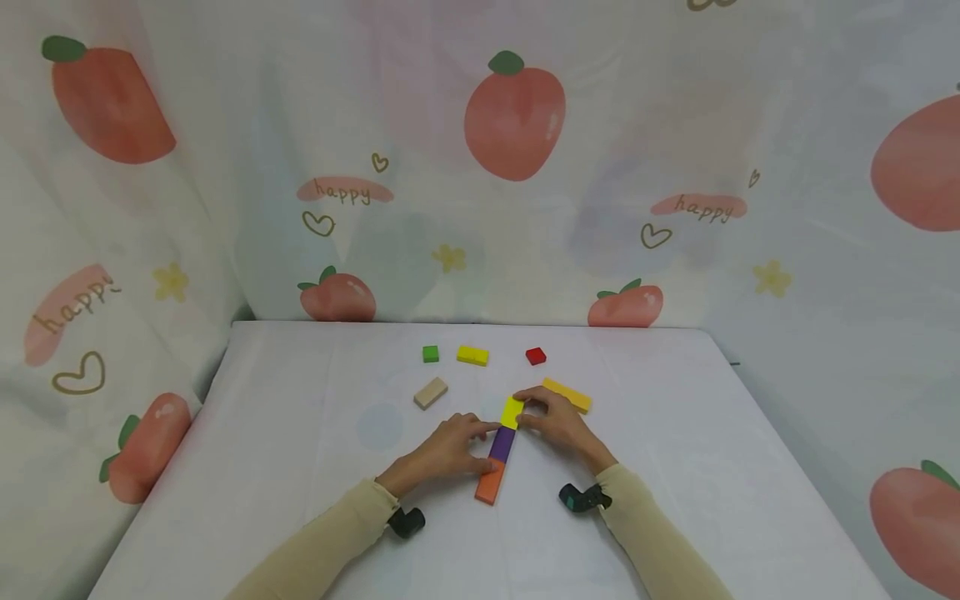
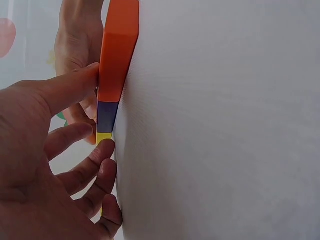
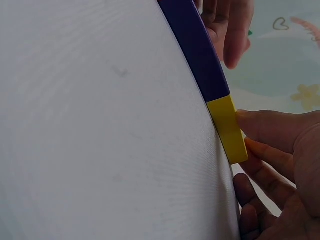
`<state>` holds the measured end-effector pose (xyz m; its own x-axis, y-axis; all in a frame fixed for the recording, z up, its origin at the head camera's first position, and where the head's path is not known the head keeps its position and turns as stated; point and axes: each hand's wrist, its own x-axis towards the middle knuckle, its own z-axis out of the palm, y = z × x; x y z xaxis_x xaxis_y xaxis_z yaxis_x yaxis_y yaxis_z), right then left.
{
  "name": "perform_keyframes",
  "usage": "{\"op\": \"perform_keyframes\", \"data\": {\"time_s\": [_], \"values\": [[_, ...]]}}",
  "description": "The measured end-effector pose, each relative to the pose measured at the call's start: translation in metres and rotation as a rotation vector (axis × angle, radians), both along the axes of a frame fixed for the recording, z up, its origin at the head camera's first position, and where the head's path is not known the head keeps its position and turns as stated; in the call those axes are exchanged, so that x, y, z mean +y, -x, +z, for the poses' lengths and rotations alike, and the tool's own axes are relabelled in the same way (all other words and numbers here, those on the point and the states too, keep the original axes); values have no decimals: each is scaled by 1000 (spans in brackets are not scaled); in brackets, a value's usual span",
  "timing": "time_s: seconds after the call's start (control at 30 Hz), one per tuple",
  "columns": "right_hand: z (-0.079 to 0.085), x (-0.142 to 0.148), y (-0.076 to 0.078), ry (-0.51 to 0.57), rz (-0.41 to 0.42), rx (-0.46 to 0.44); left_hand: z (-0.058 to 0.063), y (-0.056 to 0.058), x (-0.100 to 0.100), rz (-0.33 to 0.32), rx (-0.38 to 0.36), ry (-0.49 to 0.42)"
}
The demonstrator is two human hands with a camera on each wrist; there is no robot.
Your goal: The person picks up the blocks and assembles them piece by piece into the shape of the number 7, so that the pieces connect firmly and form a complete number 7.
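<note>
Three flat blocks lie end to end in a slanting row on the white table: an orange block (image 1: pixel 490 485) nearest, a purple block (image 1: pixel 502 445) in the middle and a yellow block (image 1: pixel 512 412) farthest. At the left of the row is my left hand (image 1: pixel 452 446); its thumb touches the orange block's side and its index fingertip reaches the purple-yellow joint. My right hand (image 1: pixel 558 421) holds the yellow block, thumb (image 3: pixel 267 127) on its side and index finger at its far end. In the left wrist view, the left fingers (image 2: pixel 87 172) spread loosely along the row.
Behind the row lie a green block (image 1: pixel 431 354), another yellow block (image 1: pixel 472 356) and a red block (image 1: pixel 536 357). A plain wooden block (image 1: pixel 431 393) sits to the left; a long yellow-orange block (image 1: pixel 567 396) lies just beyond the right hand. A printed cloth backdrop (image 1: pixel 480 233) surrounds the table.
</note>
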<state>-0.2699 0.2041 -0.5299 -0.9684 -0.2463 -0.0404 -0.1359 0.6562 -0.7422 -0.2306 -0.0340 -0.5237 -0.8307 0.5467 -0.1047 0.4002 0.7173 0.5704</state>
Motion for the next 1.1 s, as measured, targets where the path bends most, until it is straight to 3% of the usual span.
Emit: {"op": "perform_keyframes", "data": {"time_s": [0.43, 1.1], "values": [[0, -1, 2, -1, -11, -12, 3, 7, 1, -20, -22, -3], [2, 2, 0, -14, 15, -20, 3, 13, 5, 8, -67, 44]]}}
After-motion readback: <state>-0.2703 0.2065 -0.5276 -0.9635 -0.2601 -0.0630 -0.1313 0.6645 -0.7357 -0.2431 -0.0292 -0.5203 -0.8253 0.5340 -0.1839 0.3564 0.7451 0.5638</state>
